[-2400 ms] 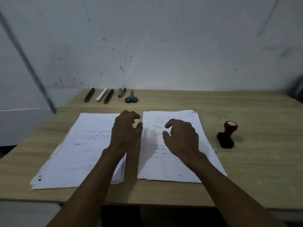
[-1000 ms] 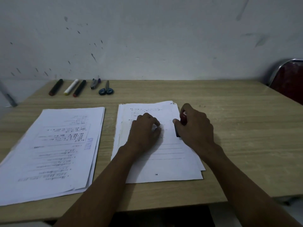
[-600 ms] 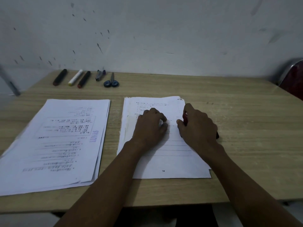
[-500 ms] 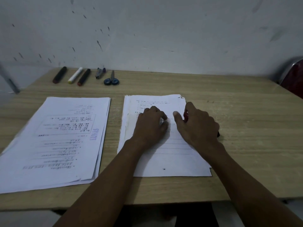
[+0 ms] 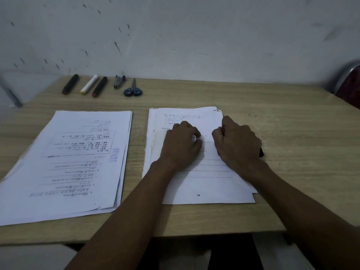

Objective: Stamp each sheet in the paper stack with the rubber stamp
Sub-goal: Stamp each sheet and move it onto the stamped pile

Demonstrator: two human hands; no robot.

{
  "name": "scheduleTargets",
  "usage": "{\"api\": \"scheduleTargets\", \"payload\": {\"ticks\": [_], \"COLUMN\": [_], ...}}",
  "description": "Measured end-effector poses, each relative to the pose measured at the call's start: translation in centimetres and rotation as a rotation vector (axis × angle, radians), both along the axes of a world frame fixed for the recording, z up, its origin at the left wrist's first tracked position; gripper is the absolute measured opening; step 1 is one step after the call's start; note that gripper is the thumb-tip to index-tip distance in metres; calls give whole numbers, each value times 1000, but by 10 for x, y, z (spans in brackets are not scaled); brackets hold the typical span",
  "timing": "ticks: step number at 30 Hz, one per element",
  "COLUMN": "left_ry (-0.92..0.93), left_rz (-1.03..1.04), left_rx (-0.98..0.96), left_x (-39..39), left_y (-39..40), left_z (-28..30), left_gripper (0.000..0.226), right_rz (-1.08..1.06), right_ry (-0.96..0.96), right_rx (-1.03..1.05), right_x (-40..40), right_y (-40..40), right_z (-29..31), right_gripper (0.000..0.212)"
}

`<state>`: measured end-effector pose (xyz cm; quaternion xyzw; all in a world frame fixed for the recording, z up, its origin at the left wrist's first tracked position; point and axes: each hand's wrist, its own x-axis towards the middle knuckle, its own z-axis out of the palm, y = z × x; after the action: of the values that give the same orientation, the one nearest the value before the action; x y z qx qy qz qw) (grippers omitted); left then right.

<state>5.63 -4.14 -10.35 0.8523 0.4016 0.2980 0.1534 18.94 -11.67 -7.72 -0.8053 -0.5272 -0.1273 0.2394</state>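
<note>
A stack of printed sheets (image 5: 206,188) lies in front of me on the wooden table (image 5: 282,133), page number 14 at its near edge. My left hand (image 5: 181,145) rests on the top sheet with fingers curled, pressing it down. My right hand (image 5: 236,142) is closed around the rubber stamp (image 5: 261,152), pressed against the sheet's right side; only a dark bit of the stamp shows past my palm. A second pile of sheets (image 5: 64,166) lies to the left, its top page upside down with a purple stamp mark (image 5: 114,154).
Three markers (image 5: 85,86), a small clip-like item (image 5: 118,81) and blue-handled scissors (image 5: 132,90) line the table's far edge by the wall. A red chair back (image 5: 348,88) shows at the far right. Bare wood lies right of the stack.
My right hand has picked the stamp up from the table's right side and brought it onto the right stack. My left hand moved from between the piles onto that top sheet.
</note>
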Motion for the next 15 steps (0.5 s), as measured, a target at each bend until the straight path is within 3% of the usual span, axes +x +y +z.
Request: {"api": "scheduleTargets", "payload": {"ticks": [15], "left_ry": [-4], "left_rz": [-7], "left_rx": [-16], "left_x": [-2], "left_y": [0], "left_z": [0], "left_gripper": [17], "right_rz": [86], "right_ry": [129], "right_rx": [-3], "right_x": [5], "right_y": [-7], "right_z": [6], "right_gripper": [16]}}
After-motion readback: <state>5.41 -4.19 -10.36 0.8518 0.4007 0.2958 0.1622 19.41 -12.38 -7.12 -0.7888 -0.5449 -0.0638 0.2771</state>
